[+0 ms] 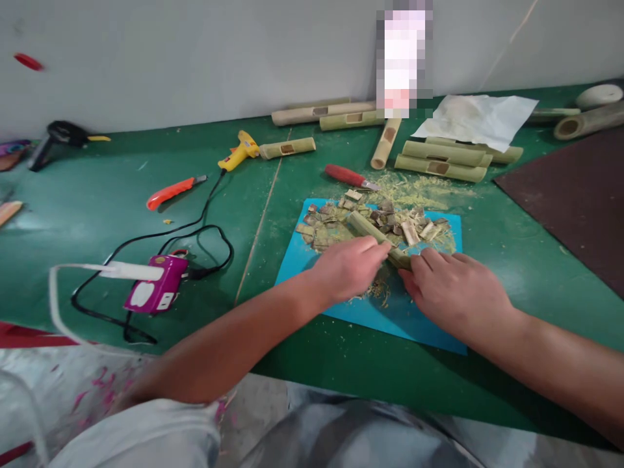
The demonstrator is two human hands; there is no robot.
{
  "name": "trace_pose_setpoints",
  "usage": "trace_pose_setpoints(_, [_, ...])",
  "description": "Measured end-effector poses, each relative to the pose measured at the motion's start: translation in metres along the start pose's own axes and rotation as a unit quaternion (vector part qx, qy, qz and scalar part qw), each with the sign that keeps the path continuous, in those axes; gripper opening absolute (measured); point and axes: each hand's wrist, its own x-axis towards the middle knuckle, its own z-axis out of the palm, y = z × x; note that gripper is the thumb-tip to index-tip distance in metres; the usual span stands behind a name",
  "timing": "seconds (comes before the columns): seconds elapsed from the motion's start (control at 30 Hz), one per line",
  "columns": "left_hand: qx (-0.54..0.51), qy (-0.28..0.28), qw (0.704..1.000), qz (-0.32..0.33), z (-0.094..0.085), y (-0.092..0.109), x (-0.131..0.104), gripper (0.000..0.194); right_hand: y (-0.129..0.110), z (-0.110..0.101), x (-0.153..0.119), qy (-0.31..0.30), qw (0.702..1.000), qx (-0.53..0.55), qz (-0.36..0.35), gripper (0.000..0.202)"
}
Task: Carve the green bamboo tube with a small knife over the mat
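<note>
A green bamboo tube (366, 227) lies at a slant over the blue sheet (298, 260), its far end pointing up and left. My left hand (351, 265) is closed around its middle. Lower down, the fingers of my right hand (451, 286) are wrapped round the near end. Bamboo chips (324, 227) and shavings are heaped on the sheet beyond my hands. Just past the sheet lies a red-handled knife (347, 175), its blade pointing right.
Cut bamboo tubes (441, 170) lie at the back, with white paper (475, 120) over some. On the left are an orange cutter (170, 193), a yellow glue gun (238, 153) and a purple power strip (156, 284) with cables. A dark board (575, 188) sits right.
</note>
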Motion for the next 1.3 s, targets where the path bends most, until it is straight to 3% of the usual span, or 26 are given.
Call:
trace_pose_setpoints(0.17, [0.021, 0.072, 0.995, -0.073, -0.003, -0.025, 0.002, 0.03, 0.0, 0.0, 0.0, -0.004, 1.0, 0.01, 0.029, 0.03])
trace_pose_setpoints(0.37, [0.014, 0.003, 1.0, -0.013, -0.005, -0.01, -0.001, 0.034, -0.004, -0.002, 0.001, -0.036, 0.998, 0.023, 0.054, 0.026])
trace_pose_setpoints(0.53, [0.041, 0.063, 0.996, -0.057, -0.005, -0.019, -0.001, 0.031, -0.006, -0.003, 0.001, -0.036, 0.998, 0.008, 0.052, 0.027])
trace_pose_setpoints(0.67, [0.019, 0.018, 0.999, -0.024, -0.009, -0.013, -0.002, 0.031, -0.007, -0.004, 0.0, -0.034, 0.998, 0.026, 0.05, 0.025])
trace_pose_setpoints(0.93, [0.011, 0.002, 0.999, -0.041, -0.01, -0.003, -0.002, 0.032, -0.002, 0.0, 0.001, -0.025, 0.996, 0.062, 0.064, 0.032])
trace_pose_setpoints(1.17, [0.059, 0.07, 0.992, -0.084, -0.008, -0.032, -0.001, 0.029, 0.004, -0.001, 0.001, -0.003, 0.999, -0.006, 0.042, 0.027])
trace_pose_setpoints(1.3, [0.07, 0.037, 0.994, -0.07, -0.006, -0.016, -0.001, 0.032, 0.003, -0.002, 0.001, 0.0, 0.999, -0.008, 0.036, 0.027])
